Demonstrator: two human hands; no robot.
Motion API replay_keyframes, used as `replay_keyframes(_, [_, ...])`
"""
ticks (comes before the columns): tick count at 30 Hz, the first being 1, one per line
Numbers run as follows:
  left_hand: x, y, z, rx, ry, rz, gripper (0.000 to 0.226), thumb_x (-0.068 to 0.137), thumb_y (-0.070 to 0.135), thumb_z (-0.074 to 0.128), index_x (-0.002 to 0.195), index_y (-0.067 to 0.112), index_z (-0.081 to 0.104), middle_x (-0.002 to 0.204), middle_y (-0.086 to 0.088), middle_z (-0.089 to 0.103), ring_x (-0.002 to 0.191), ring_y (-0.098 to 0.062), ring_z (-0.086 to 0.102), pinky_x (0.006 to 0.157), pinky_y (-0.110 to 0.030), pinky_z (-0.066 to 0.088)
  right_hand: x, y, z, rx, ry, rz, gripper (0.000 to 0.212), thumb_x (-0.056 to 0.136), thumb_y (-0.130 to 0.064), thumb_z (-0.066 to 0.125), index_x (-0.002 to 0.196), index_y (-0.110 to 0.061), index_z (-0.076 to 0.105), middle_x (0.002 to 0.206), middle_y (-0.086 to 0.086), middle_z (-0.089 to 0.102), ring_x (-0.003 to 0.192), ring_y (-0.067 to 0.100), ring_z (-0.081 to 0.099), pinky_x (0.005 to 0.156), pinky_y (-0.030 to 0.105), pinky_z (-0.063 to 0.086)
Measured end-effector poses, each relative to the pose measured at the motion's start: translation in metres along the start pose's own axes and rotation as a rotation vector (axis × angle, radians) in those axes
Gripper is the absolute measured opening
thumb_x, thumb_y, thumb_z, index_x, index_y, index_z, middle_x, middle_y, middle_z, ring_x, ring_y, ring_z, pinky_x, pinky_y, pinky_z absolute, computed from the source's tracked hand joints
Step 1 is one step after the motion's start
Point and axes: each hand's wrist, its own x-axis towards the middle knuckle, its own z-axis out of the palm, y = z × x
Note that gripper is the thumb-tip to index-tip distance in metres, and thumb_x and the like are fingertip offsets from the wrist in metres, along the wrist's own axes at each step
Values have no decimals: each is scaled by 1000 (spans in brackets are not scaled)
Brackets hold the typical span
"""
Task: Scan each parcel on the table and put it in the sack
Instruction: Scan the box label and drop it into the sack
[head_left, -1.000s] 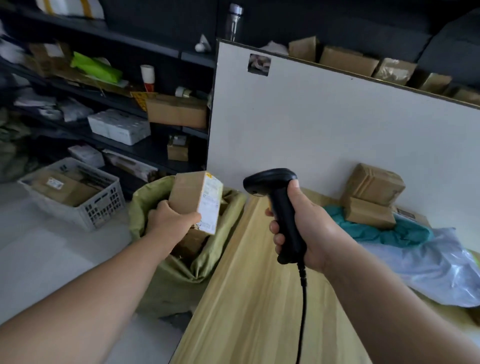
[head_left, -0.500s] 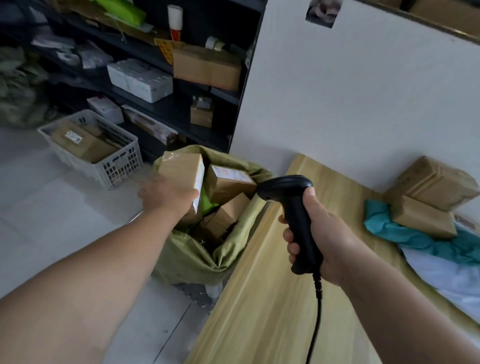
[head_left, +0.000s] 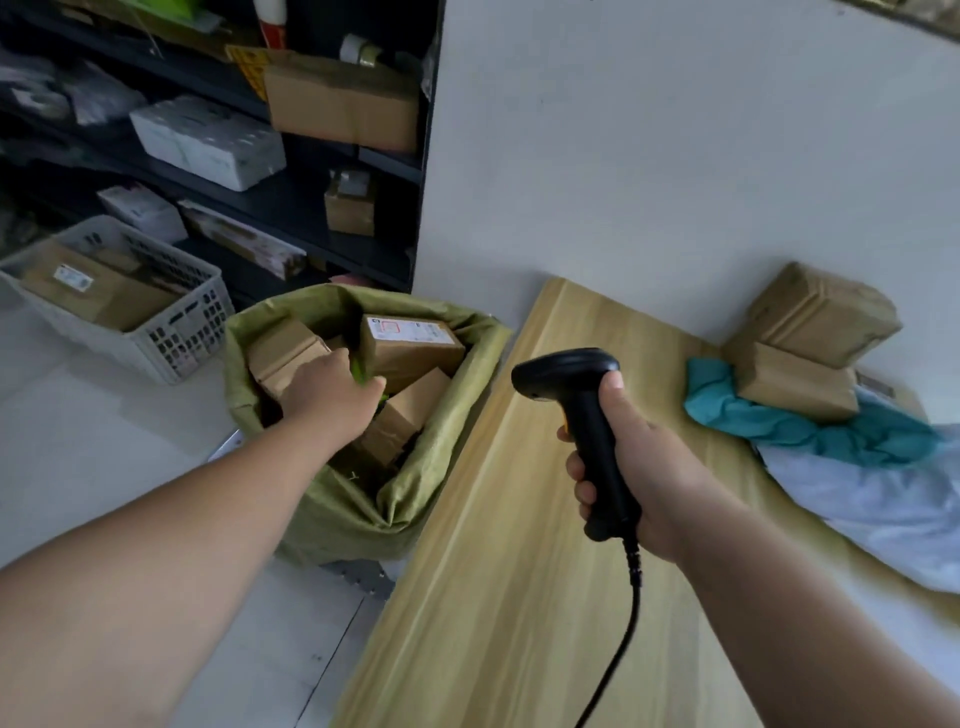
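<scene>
The left hand (head_left: 332, 397) reaches into the open green woven sack (head_left: 457, 415) on the floor and lies against a brown cardboard parcel (head_left: 283, 353) among the others inside. Its fingers are hidden, so I cannot tell if it grips the parcel. The right hand (head_left: 641, 467) is wrapped round a black handheld barcode scanner (head_left: 576, 410) above the pale wooden table (head_left: 519, 571). Two taped brown boxes (head_left: 818, 317) sit stacked at the table's far end.

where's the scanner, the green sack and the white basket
scanner (head_left: 563, 370), head view, on its black head above the grip
green sack (head_left: 353, 514), head view, on its front outer wall
white basket (head_left: 189, 335), head view, on its slotted side wall
</scene>
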Motion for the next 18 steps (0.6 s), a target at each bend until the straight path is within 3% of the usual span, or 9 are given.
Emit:
replay_keyframes(2, [-13, 28, 6, 28, -6, 129, 61, 89, 48, 51, 137, 13, 43, 136, -10, 51, 126, -31, 45, 100, -43, 41, -7, 5, -23, 16, 44, -2, 78, 87, -78, 42, 103, -7, 67, 63, 6, 61, 47, 19, 53, 47, 29, 44])
replay_keyframes(10, [-86, 182, 63, 100, -113, 624, 69, 91, 44, 54, 148, 11, 30, 150, -10, 36, 138, -27, 32, 111, -36, 28, -35, 42, -155, 112, 236, -11, 77, 84, -80, 41, 102, -9, 64, 61, 5, 59, 47, 18, 51, 46, 27, 41])
replay_keyframes(18, [-145, 336, 137, 153, -125, 809, 74, 89, 45, 57, 149, 14, 27, 152, -7, 34, 138, -25, 31, 112, -35, 28, -38, 72, -308, 179, 358, -56, 74, 89, -76, 38, 101, -7, 61, 52, 3, 56, 39, 20, 48, 41, 24, 37])
